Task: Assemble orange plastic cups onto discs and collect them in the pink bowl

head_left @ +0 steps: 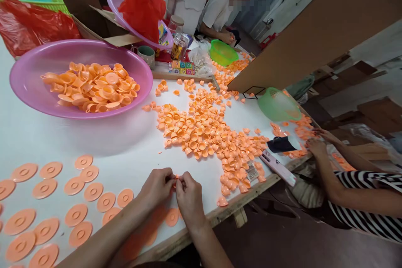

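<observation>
Near the front edge of the table, my left hand (159,185) and my right hand (189,194) meet with their fingertips pinched together. Between them is a small orange plastic piece (176,177), mostly hidden by the fingers, so its shape is unclear. Ahead and to the right spreads a big heap of small orange toy cups (201,132). Flat round orange saucers (75,215) lie in loose rows to the left of my hands, and one saucer (171,217) lies just below them.
A pink basin (28,88) holding orange cups and saucers stands at the back left. A phone (278,168) and black object (280,144) lie right, near a co-worker's hands (318,144) and green basket (278,104). A cardboard sheet (298,37) slants behind. Another person (216,12) sits at the back.
</observation>
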`<action>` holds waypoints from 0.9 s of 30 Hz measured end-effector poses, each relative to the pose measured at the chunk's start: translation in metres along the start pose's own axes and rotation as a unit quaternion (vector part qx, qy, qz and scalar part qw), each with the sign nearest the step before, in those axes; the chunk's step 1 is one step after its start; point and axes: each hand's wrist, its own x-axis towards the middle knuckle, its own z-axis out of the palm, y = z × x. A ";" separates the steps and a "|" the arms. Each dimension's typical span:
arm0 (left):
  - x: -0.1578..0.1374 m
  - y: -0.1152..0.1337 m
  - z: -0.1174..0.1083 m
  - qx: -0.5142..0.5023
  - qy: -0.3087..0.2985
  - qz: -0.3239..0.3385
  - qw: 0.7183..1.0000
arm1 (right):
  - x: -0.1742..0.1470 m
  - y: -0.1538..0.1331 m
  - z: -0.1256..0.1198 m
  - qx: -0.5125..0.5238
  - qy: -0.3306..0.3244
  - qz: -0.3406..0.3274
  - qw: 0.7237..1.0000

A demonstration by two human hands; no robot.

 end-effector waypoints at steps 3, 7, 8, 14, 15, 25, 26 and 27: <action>0.003 0.003 0.000 0.017 0.013 -0.030 0.999 | 0.016 0.000 -0.016 0.033 -0.115 0.043 0.992; 0.012 0.018 -0.034 -0.029 0.079 -0.042 0.996 | 0.058 -0.002 -0.042 -0.053 -0.047 -0.039 0.997; 0.014 0.023 -0.051 -0.063 0.114 -0.045 0.990 | 0.067 -0.002 -0.045 -0.094 0.007 -0.075 0.993; 0.008 0.047 -0.151 -0.269 0.194 -0.057 0.942 | 0.078 0.002 -0.033 -0.099 0.095 -0.124 0.983; 0.002 0.048 -0.158 -0.304 0.152 -0.062 0.939 | 0.073 0.005 -0.031 -0.072 0.085 -0.119 0.987; -0.050 0.045 -0.107 -0.288 0.103 -0.006 0.952 | 0.018 -0.037 -0.028 0.187 0.010 -0.031 0.982; -0.056 0.046 -0.100 -0.228 0.141 0.031 0.963 | 0.013 -0.052 -0.028 0.243 -0.021 -0.037 0.969; -0.061 0.046 -0.094 -0.166 0.173 0.076 0.968 | 0.007 -0.066 -0.028 0.284 -0.047 -0.051 0.956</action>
